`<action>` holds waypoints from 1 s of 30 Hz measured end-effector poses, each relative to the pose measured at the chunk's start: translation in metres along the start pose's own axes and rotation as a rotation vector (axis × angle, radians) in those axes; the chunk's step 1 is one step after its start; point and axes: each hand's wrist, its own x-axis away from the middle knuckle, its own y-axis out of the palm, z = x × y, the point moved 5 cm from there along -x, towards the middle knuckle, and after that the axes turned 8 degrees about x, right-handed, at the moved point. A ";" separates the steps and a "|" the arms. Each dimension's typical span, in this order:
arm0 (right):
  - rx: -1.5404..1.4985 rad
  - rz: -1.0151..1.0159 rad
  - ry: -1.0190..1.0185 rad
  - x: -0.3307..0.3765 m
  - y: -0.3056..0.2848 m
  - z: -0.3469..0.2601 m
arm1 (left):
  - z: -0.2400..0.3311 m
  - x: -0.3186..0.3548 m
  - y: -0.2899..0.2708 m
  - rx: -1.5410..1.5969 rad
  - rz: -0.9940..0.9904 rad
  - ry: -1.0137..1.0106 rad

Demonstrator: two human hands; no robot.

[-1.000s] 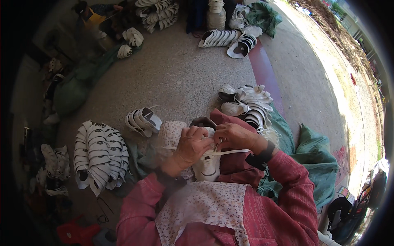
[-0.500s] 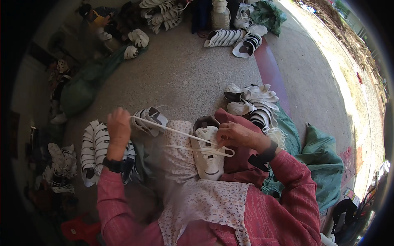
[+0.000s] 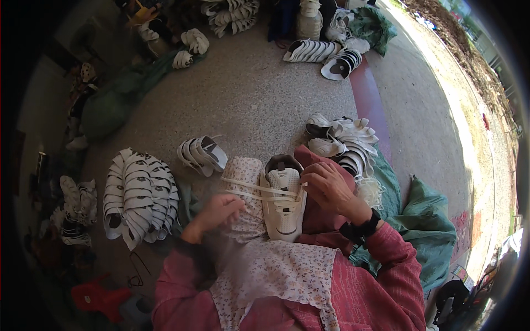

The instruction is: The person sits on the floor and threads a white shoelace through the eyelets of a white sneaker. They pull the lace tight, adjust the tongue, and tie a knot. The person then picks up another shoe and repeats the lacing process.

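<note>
A white and cream shoe upper with a dark lining lies across my lap, its collar away from me. White laces cross its middle and trail left over my floral-covered leg. My left hand hovers left of the upper, below the laces, fingers curled in; whatever they hold, if anything, does not show. My right hand is at the upper's right edge, fingers bent and closed near the lace ends. Its fingertips are partly hidden, so I cannot make out what they pinch.
Nested white uppers stand on the floor at left, with a smaller stack ahead. More uppers lie at right by a green sack. A red plastic object is at lower left. Further stacks sit at the back.
My left hand has come down and right from its raised spot, where it pulled a lace taut. The laces now lie slacker across the upper. My right hand has shifted slightly right.
</note>
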 end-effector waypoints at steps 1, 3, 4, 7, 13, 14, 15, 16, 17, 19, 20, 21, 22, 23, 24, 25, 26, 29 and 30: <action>0.070 -0.018 -0.033 -0.007 0.002 -0.008 | 0.005 0.004 0.015 0.109 -0.118 -0.061; 0.180 -0.108 -0.098 -0.017 0.013 -0.019 | 0.015 0.008 0.038 0.276 -0.309 -0.160; 0.235 -0.155 -0.133 -0.020 0.018 -0.022 | 0.018 0.010 0.047 0.340 -0.376 -0.201; 0.197 -0.280 -0.182 -0.025 0.037 -0.015 | 0.014 0.012 0.059 0.593 -0.428 -0.198; -0.088 -0.194 0.109 -0.027 0.054 0.009 | 0.000 0.003 0.068 1.014 -0.372 -0.012; -0.100 -0.192 0.149 -0.029 0.058 0.010 | 0.001 0.002 0.069 1.060 -0.371 0.017; -0.112 -0.189 0.189 -0.029 0.062 0.009 | 0.000 -0.001 0.073 1.120 -0.387 0.041; -0.122 -0.185 0.230 -0.029 0.064 0.009 | -0.003 -0.005 0.076 1.178 -0.404 0.066; -0.114 -0.181 0.206 -0.030 0.061 0.005 | -0.005 -0.008 0.077 1.237 -0.417 0.096; -0.097 -0.171 0.158 -0.030 0.053 -0.006 | -0.009 -0.009 0.076 1.290 -0.507 0.111; -0.263 -0.141 0.217 -0.026 0.049 -0.008 | -0.009 -0.009 0.075 1.313 -0.560 0.116; -0.431 -0.111 0.272 -0.021 0.047 -0.010 | -0.012 -0.006 0.071 1.312 -0.565 0.079; -0.609 -0.094 0.342 -0.016 0.042 -0.013 | -0.016 -0.003 0.065 1.311 -0.570 0.041; -0.782 -0.057 0.416 -0.011 0.036 -0.016 | -0.017 0.000 0.062 1.305 -0.578 -0.002; -0.973 -0.038 0.503 -0.008 0.021 -0.024 | -0.013 0.007 0.060 1.296 -0.557 0.004; -1.167 -0.017 0.589 -0.003 0.009 -0.029 | -0.006 0.018 0.058 1.284 -0.532 0.010; -1.273 0.085 0.529 0.003 -0.011 -0.030 | -0.003 0.024 0.056 1.270 -0.511 0.019; -1.491 0.401 0.325 0.044 -0.075 0.005 | -0.004 0.027 0.055 1.333 -0.527 -0.004; -1.516 0.537 0.268 0.061 -0.099 0.020 | -0.006 0.024 0.056 1.372 -0.528 0.010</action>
